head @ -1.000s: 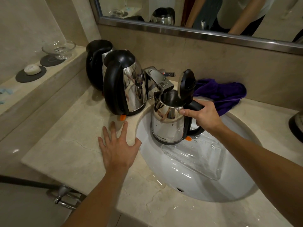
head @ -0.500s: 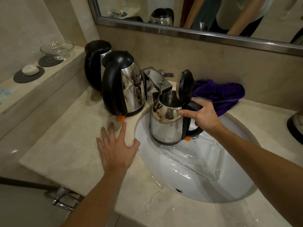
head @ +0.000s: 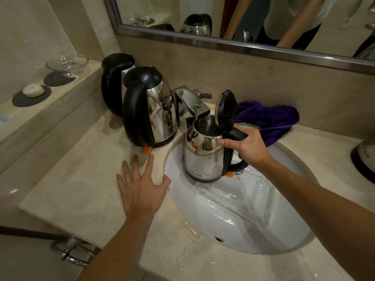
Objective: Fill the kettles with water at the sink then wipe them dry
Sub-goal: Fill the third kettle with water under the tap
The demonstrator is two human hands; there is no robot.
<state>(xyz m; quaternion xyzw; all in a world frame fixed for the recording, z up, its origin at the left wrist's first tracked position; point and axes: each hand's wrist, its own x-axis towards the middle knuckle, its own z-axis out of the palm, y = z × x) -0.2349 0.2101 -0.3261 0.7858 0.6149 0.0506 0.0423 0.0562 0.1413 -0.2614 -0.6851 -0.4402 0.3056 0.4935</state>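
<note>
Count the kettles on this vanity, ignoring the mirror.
3, maybe 4: open-lidded steel kettle over the basin, black-handled steel kettle left, black kettle behind; a cropped object at right may be another.

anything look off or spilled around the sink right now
Yes, mildly. Water is splashed on the marble counter at the basin's near rim, and the stone shows hairline cracks near the left hand. The purple cloth lies crumpled behind the sink. The kettle gripped by the right hand stands upright with its lid open.
</note>
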